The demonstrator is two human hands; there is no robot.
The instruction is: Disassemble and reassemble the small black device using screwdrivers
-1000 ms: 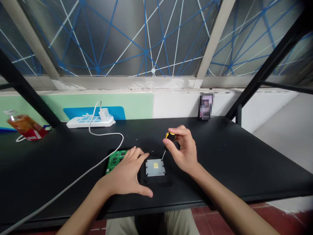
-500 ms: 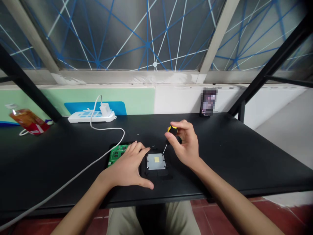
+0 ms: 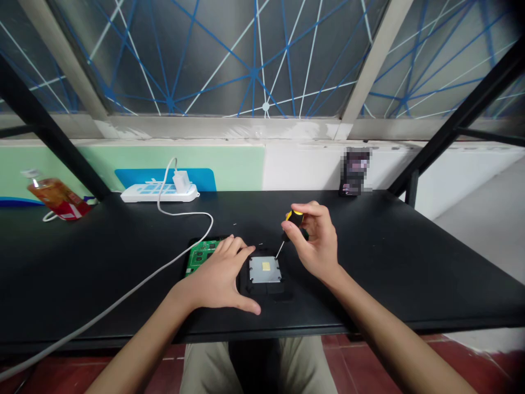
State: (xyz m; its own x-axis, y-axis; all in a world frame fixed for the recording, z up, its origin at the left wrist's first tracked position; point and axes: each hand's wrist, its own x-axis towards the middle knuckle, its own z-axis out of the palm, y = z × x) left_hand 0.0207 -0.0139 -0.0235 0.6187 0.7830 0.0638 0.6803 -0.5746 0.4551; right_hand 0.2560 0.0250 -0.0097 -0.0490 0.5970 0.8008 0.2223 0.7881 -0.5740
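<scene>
My right hand (image 3: 315, 238) grips a screwdriver (image 3: 294, 219) with a yellow and black handle. The shaft slants down, and its tip meets the upper right corner of a silver metal plate (image 3: 258, 273). A small yellow pad (image 3: 266, 266) sits at the middle of that plate, which lies in a black device housing (image 3: 279, 290). Fingers spread and thumb stretched out, my left hand (image 3: 221, 276) rests along the housing's left side. Partly beneath it is a green circuit board (image 3: 200, 254), whose right part is hidden by the hand.
A white cable (image 3: 143, 279) crosses the black table (image 3: 410, 262) from a white power strip (image 3: 159, 192) at the back. A tilted drink bottle (image 3: 59, 197) is at the far left. A dark upright box-like object, partly pixelated (image 3: 353, 172), stands back right. Small bits lie behind my left hand.
The whole view has shifted slightly, so things appear a little further right. Both hands keep their poses, and the screwdriver tip stays at the plate's corner.
</scene>
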